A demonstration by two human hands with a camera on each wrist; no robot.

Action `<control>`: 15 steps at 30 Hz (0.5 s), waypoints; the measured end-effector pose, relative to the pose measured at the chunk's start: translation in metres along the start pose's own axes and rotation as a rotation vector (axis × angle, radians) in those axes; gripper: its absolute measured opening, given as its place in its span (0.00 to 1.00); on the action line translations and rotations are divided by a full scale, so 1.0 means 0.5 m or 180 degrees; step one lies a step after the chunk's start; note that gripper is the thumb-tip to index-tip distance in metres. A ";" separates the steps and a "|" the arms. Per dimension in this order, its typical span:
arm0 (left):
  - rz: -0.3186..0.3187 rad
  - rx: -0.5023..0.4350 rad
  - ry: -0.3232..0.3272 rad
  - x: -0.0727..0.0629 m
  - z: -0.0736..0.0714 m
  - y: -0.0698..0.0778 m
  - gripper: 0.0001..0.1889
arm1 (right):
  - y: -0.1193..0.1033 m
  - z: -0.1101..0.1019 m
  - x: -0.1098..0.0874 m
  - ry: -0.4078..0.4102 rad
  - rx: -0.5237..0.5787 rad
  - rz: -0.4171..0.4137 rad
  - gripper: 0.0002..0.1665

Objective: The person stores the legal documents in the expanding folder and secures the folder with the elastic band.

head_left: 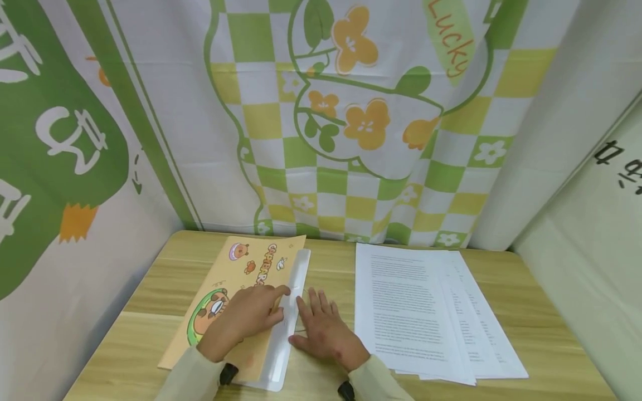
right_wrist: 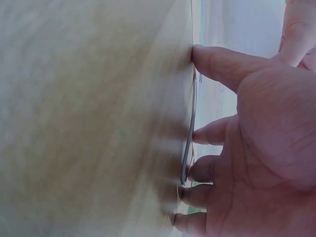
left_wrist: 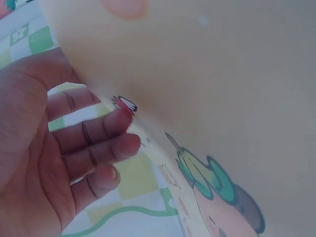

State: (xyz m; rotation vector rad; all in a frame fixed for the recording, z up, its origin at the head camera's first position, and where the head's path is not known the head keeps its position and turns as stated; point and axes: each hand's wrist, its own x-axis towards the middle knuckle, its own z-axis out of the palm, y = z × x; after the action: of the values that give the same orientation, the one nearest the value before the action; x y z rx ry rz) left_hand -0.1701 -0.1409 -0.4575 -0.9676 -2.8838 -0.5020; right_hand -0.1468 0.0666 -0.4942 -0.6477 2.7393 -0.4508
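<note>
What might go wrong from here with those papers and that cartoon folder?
The right sleeve is close to the loose printed sheets, which lie unevenly overlapped, so a sideways move might scatter them. The left hand is over the cartoon folder; pressing hard could perhaps crease its cover.
</note>
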 end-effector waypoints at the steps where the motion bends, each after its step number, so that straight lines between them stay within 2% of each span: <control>1: 0.0008 -0.0042 -0.0018 0.000 0.000 -0.003 0.18 | 0.000 -0.001 0.000 0.0001 0.0006 -0.0003 0.51; 9: 0.0089 -0.0226 -0.0054 -0.004 -0.012 -0.014 0.12 | 0.002 0.004 0.001 -0.0010 0.0105 -0.0005 0.52; 12: 0.0210 -0.0346 -0.0060 -0.001 -0.019 -0.022 0.07 | 0.002 0.002 0.001 -0.0015 0.0080 -0.0003 0.52; 15: 0.0322 -0.0493 -0.0115 0.005 -0.025 -0.031 0.07 | 0.001 0.000 -0.001 -0.0016 0.0086 0.0001 0.51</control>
State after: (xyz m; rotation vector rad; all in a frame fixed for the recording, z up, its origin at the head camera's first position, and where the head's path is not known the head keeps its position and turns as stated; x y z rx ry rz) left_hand -0.1818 -0.1552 -0.4495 -1.1488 -2.8434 -0.7156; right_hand -0.1467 0.0673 -0.4942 -0.6406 2.7238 -0.4847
